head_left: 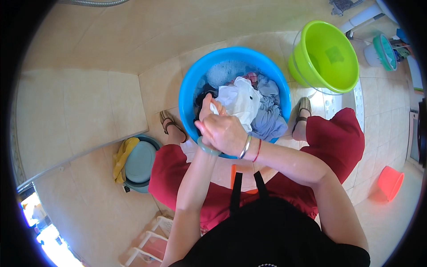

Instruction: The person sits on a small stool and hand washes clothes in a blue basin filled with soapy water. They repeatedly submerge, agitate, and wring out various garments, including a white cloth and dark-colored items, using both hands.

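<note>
Both my hands are together over the near left side of a blue basin (184,95), closed on a white garment (244,103). My left hand (206,111), with a pale green bangle at its wrist, has its fingers curled round a bunched part. My right hand (226,132) crosses in front of it and grips at the same spot; its fingers partly hide the cloth. The rest of the white garment drapes over wet laundry. Grey-blue clothes (269,118) lie to its right, a dark piece (202,99) to its left. Suds (221,73) float at the back.
A lime green bucket (318,75) with a wire handle stands at the right. Grey-green basins (140,162) with a yellow cloth (122,158) sit at the left. A coral tub (391,183) is far right, a white rack (151,238) near left. My feet flank the basin.
</note>
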`<state>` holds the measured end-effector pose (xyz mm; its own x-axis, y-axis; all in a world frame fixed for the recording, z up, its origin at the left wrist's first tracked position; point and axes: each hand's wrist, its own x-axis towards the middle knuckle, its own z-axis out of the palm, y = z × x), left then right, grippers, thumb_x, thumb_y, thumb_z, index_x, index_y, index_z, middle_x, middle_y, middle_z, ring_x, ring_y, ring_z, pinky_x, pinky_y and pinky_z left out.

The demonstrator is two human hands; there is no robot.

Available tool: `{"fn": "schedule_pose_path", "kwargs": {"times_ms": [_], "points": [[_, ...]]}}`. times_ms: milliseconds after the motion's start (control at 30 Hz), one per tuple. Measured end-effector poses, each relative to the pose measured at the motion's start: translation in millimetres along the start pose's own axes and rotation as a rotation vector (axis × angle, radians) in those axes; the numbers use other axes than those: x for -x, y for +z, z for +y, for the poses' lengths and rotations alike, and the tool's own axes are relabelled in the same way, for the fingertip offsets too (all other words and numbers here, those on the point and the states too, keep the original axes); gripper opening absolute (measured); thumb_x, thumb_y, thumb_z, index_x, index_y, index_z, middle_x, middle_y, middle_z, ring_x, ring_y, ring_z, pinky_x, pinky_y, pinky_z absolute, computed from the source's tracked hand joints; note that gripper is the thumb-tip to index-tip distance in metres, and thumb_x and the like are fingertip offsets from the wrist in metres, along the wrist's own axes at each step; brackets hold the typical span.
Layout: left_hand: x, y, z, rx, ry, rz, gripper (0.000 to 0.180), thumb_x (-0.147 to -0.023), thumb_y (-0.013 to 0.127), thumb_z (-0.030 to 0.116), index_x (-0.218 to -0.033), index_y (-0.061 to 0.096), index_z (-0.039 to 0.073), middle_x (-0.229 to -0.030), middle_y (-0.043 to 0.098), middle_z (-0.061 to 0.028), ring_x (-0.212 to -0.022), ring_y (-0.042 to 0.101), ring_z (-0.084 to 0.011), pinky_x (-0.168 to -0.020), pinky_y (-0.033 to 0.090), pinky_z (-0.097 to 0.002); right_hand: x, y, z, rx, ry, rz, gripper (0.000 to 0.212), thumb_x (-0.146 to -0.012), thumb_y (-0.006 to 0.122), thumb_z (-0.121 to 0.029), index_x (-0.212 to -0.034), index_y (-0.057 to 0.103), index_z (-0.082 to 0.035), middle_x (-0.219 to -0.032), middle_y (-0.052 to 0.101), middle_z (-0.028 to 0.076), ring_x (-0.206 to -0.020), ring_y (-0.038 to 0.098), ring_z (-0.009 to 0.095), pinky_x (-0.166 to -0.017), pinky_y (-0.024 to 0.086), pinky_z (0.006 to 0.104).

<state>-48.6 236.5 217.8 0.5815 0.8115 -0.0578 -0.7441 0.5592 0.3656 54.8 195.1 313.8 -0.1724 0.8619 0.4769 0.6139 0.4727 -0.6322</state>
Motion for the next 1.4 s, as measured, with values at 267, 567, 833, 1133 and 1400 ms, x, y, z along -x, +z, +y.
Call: {"fn": "schedule_pose_path", "kwargs": {"times_ms": [267, 567, 833, 1133, 1400], "points": [[2, 93, -10, -0.345, -0.084, 0.831, 0.037, -0.099, 0.048, 0.033, -0.116, 0.059, 0.002, -0.114, 0.065, -0.0086, -0.102, 0.063, -0.0203, -0.091, 0.048, -0.0348, -18, -25, 115, -0.005, 0.482, -0.304, 0.032, -0.094, 0.051, -0.028, -0.074, 0.064, -0.005, -0.088, 0.067, 0.017, -0.075, 0.065, 0.028, -0.065, 0.051, 0.0377], [-7, 111, 44, -1.660, 0.028, 0.214, 0.033, -0.094, 0.061, 0.035, -0.090, 0.063, 0.002, -0.080, 0.059, 0.0007, -0.072, 0.050, -0.0058, -0.062, 0.041, -0.0230, -35, -68, 80, -0.877, 0.341, -0.344, 0.018, -0.085, 0.064, -0.010, -0.102, 0.059, -0.005, -0.085, 0.066, 0.003, -0.081, 0.060, 0.009, -0.074, 0.047, 0.0262], [20, 173, 73, -1.249, -0.009, 0.514, 0.026, -0.092, 0.064, 0.022, -0.075, 0.059, 0.004, -0.070, 0.047, 0.0070, -0.067, 0.040, -0.0015, -0.057, 0.033, -0.0193, -40, -86, 80, -0.182, 0.083, -0.708, 0.039, -0.082, 0.065, -0.050, -0.094, 0.066, -0.012, -0.088, 0.066, 0.005, -0.098, 0.055, 0.018, -0.084, 0.038, 0.0385], [41, 145, 137, -0.716, 0.535, 0.441, 0.039, -0.099, 0.046, 0.046, -0.094, 0.057, 0.009, -0.081, 0.059, -0.0006, -0.066, 0.054, -0.0093, -0.058, 0.043, -0.0250, -4, -73, 130, -0.732, 0.535, -0.404, 0.029, -0.086, 0.065, -0.022, -0.110, 0.057, -0.006, -0.096, 0.059, 0.002, -0.093, 0.054, 0.013, -0.088, 0.040, 0.0292], [1, 78, 21, -0.146, 0.150, 0.459, 0.055, -0.099, 0.040, 0.049, -0.135, 0.045, 0.008, -0.131, 0.053, -0.0058, -0.121, 0.050, -0.0199, -0.105, 0.036, -0.0354, -5, -20, 42, -0.341, 0.105, -0.038, 0.034, -0.085, 0.064, -0.016, -0.116, 0.051, -0.007, -0.095, 0.055, 0.007, -0.077, 0.061, 0.018, -0.064, 0.051, 0.0300]]}}
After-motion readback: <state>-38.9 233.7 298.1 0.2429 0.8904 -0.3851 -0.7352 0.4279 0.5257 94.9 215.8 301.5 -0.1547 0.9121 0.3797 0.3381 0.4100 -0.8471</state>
